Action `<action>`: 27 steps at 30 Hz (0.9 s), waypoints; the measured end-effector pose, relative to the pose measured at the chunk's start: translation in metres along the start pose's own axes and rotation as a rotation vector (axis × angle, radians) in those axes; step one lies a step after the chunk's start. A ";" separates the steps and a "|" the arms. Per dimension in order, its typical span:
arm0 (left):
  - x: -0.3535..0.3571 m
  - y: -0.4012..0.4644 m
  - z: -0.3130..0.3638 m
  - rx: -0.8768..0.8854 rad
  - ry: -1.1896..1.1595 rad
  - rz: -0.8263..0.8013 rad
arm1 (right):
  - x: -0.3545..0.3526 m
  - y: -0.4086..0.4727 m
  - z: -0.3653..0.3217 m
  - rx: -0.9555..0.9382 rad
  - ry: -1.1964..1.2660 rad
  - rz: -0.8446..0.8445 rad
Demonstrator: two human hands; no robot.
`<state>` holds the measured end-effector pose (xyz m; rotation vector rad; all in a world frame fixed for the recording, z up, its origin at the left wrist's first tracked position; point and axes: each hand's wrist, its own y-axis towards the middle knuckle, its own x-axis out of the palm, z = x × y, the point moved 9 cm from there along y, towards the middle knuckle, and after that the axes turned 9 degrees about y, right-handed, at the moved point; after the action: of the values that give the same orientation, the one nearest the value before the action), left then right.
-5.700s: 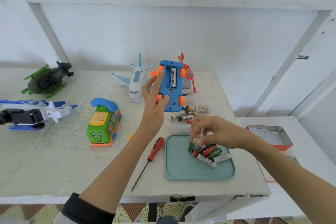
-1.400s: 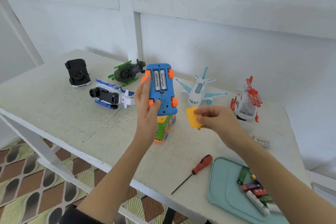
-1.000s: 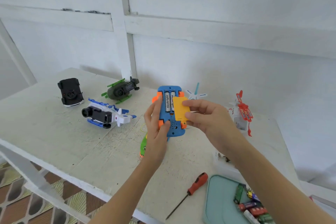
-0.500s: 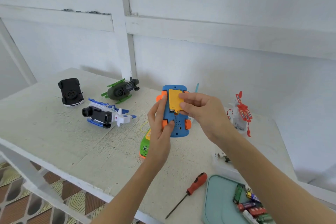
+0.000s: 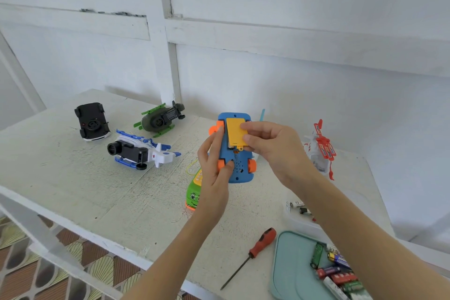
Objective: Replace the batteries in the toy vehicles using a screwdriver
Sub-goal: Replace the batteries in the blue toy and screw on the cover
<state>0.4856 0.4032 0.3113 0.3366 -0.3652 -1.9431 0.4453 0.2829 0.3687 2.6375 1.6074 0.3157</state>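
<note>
My left hand grips a blue toy car with orange wheels, held underside up above the table. A yellow battery cover lies over the car's battery bay, and my right hand pinches that cover with thumb and fingertips. The batteries under the cover are hidden. A red-handled screwdriver lies on the table in front, beside a teal tray that holds several loose batteries.
On the white table lie a black car, a green helicopter, a blue-and-white toy, a green phone car and a red-and-white helicopter. A clear container holds batteries. The table's front edge is close.
My right hand brought the yellow cover to the blue car and set it over the two batteries. It now sits nearly flush on the bay.
</note>
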 end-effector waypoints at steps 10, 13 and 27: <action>-0.001 -0.003 -0.002 -0.022 -0.013 -0.002 | 0.005 -0.002 -0.006 0.015 -0.182 -0.170; -0.002 -0.003 -0.001 -0.031 -0.012 0.004 | 0.004 -0.002 -0.013 -0.125 -0.379 -0.137; -0.003 -0.003 0.000 -0.058 -0.037 -0.009 | 0.020 -0.010 -0.018 -0.464 -0.773 -0.139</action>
<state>0.4839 0.4069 0.3106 0.2646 -0.3311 -1.9669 0.4422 0.3038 0.3881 1.9206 1.2413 -0.2795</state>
